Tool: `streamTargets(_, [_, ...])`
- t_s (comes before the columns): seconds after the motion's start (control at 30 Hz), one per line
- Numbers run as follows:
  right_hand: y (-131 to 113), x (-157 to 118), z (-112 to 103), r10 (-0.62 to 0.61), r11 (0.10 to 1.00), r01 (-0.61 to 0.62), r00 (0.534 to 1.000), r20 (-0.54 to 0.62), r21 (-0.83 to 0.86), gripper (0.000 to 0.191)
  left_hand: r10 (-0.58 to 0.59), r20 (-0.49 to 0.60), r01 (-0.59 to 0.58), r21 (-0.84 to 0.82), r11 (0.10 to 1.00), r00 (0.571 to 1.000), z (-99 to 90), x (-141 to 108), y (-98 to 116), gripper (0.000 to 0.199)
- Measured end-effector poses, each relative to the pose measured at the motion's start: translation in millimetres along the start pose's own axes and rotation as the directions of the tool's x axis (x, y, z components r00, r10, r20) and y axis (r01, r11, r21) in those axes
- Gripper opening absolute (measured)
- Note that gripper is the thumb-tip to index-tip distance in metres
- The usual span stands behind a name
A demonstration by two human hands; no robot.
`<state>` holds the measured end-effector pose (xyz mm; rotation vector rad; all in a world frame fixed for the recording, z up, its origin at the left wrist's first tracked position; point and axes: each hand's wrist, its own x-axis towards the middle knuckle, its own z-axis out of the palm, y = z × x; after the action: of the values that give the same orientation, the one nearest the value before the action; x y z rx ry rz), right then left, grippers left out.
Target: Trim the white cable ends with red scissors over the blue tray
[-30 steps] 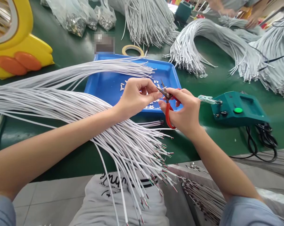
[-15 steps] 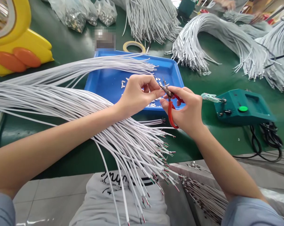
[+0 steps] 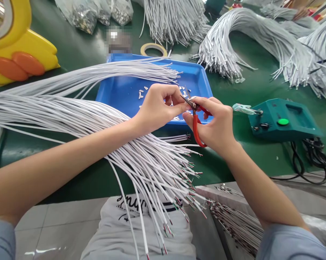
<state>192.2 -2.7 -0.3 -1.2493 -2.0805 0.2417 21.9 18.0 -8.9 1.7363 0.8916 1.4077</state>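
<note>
Right hand: holding scissors, blades slightly parted, over tray's near-right corner. Long axis runs away-leftward; blade tips just beside left hand's fingertips. Left hand: pinched narrow; contents cannot tell.

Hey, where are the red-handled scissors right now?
In the head view, the red-handled scissors are just right of centre, in the right hand, by the near right corner of the blue tray, blades beside the left hand.

The left edge cuts off the yellow casing and white cables.
</note>
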Motion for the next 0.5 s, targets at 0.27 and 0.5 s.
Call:
streamTargets(0.27, [14,8,-3,0.193,0.980,-0.191,0.981,-0.020,0.052,0.024,-0.161,-0.117,0.143,-0.154,0.978,0.980,-4.8,6,4,0.016])
streamTargets(0.5, [9,13,-8,0.214,0.887,-0.159,0.974,-0.080,0.434,0.022,-0.033,0.005,0.033,0.014,0.999,0.999,-2.0,-1,4,0.007])
